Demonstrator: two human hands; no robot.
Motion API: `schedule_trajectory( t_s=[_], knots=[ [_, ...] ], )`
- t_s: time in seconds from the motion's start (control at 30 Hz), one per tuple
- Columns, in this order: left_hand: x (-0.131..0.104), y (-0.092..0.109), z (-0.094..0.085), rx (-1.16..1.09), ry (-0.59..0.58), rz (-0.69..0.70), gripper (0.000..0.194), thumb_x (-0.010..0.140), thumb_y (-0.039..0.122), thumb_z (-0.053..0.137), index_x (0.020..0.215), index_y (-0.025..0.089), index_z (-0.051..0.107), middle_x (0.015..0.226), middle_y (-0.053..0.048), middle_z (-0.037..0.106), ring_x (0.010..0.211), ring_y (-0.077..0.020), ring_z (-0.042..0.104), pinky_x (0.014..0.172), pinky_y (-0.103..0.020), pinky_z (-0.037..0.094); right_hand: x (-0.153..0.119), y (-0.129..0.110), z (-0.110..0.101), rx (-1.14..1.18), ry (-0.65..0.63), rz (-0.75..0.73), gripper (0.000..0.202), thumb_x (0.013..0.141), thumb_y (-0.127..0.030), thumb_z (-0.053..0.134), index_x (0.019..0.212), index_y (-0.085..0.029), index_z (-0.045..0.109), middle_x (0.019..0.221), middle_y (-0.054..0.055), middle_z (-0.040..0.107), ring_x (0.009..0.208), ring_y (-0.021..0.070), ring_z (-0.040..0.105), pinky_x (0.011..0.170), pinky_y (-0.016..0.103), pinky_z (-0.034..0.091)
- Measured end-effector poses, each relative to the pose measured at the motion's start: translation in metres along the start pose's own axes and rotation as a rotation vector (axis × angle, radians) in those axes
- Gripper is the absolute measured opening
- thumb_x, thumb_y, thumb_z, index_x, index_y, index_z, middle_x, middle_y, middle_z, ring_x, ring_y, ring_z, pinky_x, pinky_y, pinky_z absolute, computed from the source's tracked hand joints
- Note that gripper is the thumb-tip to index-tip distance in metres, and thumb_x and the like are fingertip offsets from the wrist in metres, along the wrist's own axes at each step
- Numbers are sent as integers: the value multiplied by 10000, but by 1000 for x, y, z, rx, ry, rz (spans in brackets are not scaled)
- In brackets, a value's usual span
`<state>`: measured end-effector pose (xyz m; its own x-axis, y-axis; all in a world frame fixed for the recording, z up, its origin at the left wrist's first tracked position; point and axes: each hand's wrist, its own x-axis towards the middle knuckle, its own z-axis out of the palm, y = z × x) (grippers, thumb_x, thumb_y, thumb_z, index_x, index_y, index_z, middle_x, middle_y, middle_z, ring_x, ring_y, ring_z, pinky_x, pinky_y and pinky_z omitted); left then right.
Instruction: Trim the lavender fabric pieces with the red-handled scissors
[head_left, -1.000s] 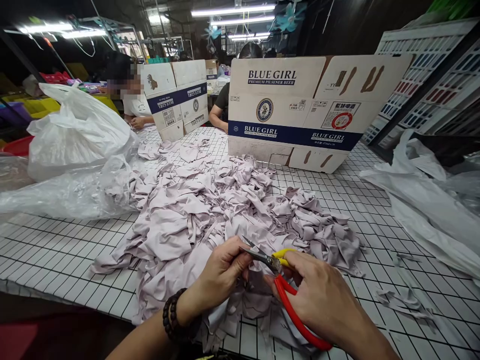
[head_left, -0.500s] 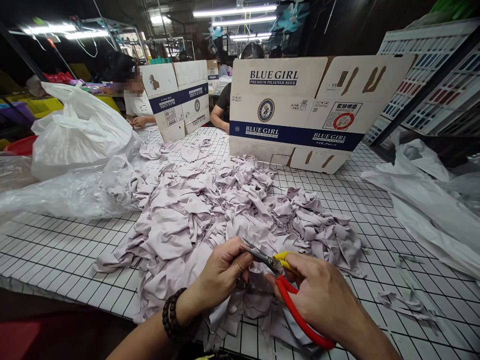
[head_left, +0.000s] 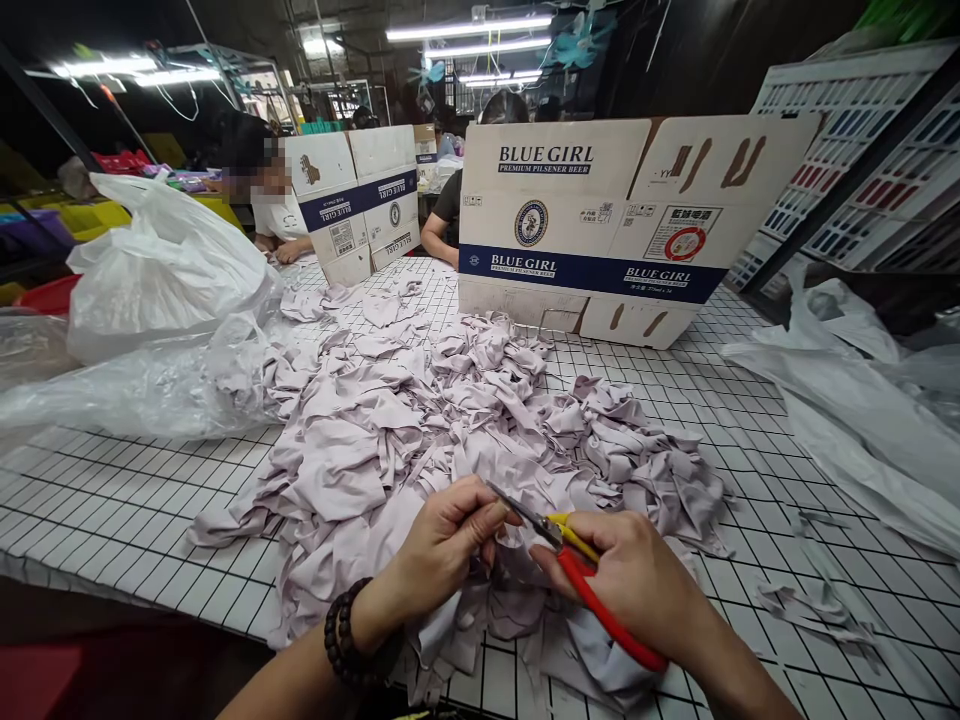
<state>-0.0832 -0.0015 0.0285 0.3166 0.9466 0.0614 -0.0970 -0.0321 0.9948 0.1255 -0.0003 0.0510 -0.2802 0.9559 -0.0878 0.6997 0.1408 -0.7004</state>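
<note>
A heap of pale lilac-grey fabric pieces [head_left: 360, 430] covers the middle of the table. In front of it, my right hand [head_left: 637, 570] is closed around a pair of scissors [head_left: 611, 625] with one red and one yellow handle. Their metal blades point left, with the tips beside my left fingers. My left hand [head_left: 450, 535], with a dark bead bracelet [head_left: 345, 630] at the wrist, pinches the edge of a fabric piece; the pinched bit is mostly hidden by the fingers. More of the fabric hangs below both hands.
Two "Blue Girl" cartons [head_left: 555, 220] stand at the far side, the left one [head_left: 360, 200] smaller. White plastic bags lie at the left [head_left: 165, 270] and right [head_left: 862, 390]. Thin fabric scraps [head_left: 817, 610] are on the grid-patterned cloth [head_left: 150, 510]. Other people sit behind the cartons.
The scissors' handles have drawn closer together and the blades have closed near my left fingers. My left hand has barely moved.
</note>
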Motion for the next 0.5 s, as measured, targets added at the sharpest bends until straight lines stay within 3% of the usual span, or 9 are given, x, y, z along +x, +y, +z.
schedule_trajectory(
  t_s=[0.13,0.23,0.3,0.37,0.4,0.43,0.5],
  knots=[
    [2,-1,-1,-44,16,-42,344,896,451,564,828,125,648,691,12,516,499,-71,522,491,-190,406,15,22,12,447,-72,142,327,682,-435,756,742,-204,532,631,-42,519,539,114,461,495,228,390],
    [2,-4,-5,-56,34,-66,361,915,471,519,871,129,628,666,-3,568,552,-102,547,556,-215,445,26,27,37,547,-140,129,485,553,-390,848,916,-189,598,715,-23,604,622,149,551,570,256,468],
    [0,-6,-7,-3,106,-19,341,859,441,617,1024,143,608,864,-54,641,766,-156,615,729,-262,496,30,18,49,626,-131,112,434,580,-402,828,892,-183,620,642,-35,588,606,158,561,568,263,477],
    [-4,-8,-6,70,140,1,669,691,347,802,1263,177,498,1139,-102,615,1032,-225,591,909,-319,473,30,1,50,755,-106,80,366,657,-433,778,885,-187,634,633,-23,596,619,172,585,589,274,493],
    [-6,-8,-5,91,107,-10,859,606,279,857,1345,193,427,1217,-115,588,1104,-248,565,952,-338,458,29,-11,45,819,-124,56,351,688,-443,759,900,-191,639,669,-6,619,646,183,603,609,283,504],
    [-9,-7,-3,99,32,-28,924,577,226,863,1375,198,400,1240,-120,584,1120,-258,560,963,-348,457,28,-23,37,863,-151,20,328,719,-450,740,900,-192,648,751,25,654,704,197,624,652,292,514],
    [-14,-2,-2,105,-164,-39,612,687,190,753,1261,174,540,1119,-98,652,1025,-237,605,921,-341,483,27,-45,17,897,-308,-34,308,749,-453,724,913,-201,656,845,61,681,749,218,641,663,309,526]
  ],
)
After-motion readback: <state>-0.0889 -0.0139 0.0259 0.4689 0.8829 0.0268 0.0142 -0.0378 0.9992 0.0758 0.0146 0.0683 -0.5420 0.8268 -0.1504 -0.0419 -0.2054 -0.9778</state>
